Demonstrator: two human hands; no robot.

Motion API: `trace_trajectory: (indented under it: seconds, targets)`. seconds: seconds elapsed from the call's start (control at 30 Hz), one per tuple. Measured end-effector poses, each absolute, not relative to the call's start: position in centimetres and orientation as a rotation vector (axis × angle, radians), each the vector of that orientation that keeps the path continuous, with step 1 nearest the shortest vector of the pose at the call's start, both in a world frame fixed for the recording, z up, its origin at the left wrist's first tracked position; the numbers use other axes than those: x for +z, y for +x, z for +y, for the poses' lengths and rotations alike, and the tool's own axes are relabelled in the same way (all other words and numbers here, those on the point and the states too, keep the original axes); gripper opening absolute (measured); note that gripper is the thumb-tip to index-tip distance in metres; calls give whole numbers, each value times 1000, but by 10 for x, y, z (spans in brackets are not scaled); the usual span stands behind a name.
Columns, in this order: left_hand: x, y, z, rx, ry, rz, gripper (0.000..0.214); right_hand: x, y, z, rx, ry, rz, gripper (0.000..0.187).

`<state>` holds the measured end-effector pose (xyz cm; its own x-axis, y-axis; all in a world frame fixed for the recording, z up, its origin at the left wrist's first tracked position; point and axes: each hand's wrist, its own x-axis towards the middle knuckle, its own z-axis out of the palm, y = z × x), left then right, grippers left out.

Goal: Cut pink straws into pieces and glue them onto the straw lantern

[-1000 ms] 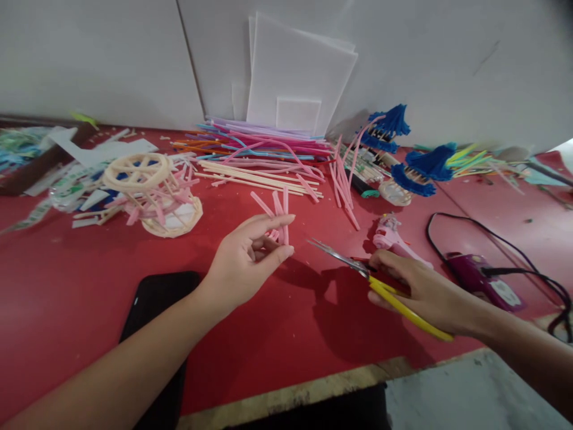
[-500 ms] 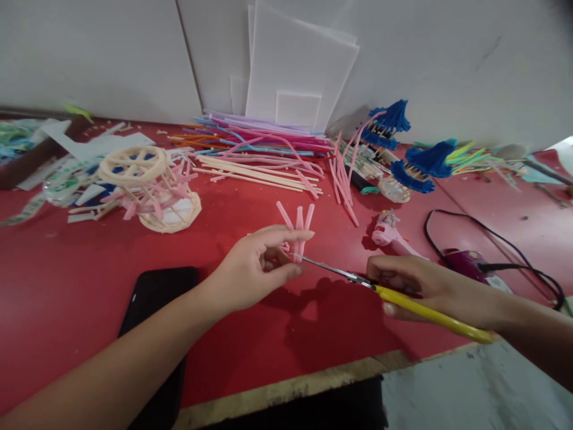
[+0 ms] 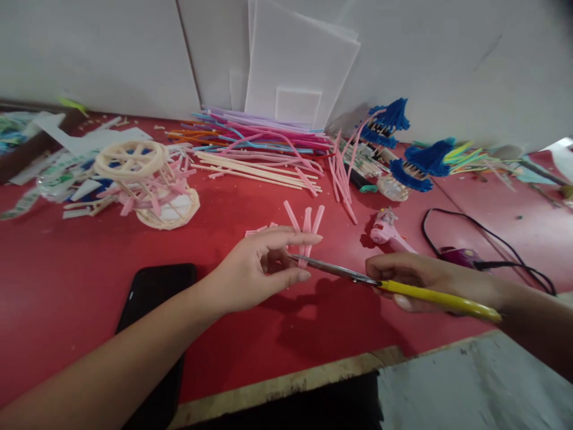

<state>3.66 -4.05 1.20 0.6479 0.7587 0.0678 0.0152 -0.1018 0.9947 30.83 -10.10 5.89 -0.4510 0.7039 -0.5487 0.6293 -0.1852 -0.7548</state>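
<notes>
Between the thumb and fingers of my left hand (image 3: 255,269) is a small fan of pink pipe cleaners (image 3: 307,221), its short strands spreading upward. My right hand (image 3: 425,283) is closed around scissors with yellow handles (image 3: 439,301). Their metal blades (image 3: 333,269) point left and lie across the lower end of the pink strands, just above my left thumb. Whether the blades press on the strands I cannot tell. Behind my left fingers, short pink pieces (image 3: 256,231) lie on the red table (image 3: 242,352), partly hidden.
A black phone (image 3: 154,298) lies under my left forearm. At the left stands a cream and pink wheel-topped model (image 3: 132,160). Colourful pipe cleaners (image 3: 268,140) lie along the wall. A pink glue gun (image 3: 389,230), a black cable (image 3: 487,220) and blue-roofed models (image 3: 425,164) are at the right.
The pink strands and my left fingertips have shifted slightly right. The scissors' blades reach across the strands at a slightly different angle, and the handles have tipped up a little.
</notes>
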Motion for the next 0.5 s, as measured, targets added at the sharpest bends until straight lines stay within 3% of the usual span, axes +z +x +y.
trace_trajectory:
  seconds: [0.27,0.5]
  targets:
    - [12,36,-41,726,1584,656,41,64,306,-100,1778,-1638,-1902,39]
    - [9,37,-41,689,1598,624,40,68,306,-99,1578,-1806,-2082,39]
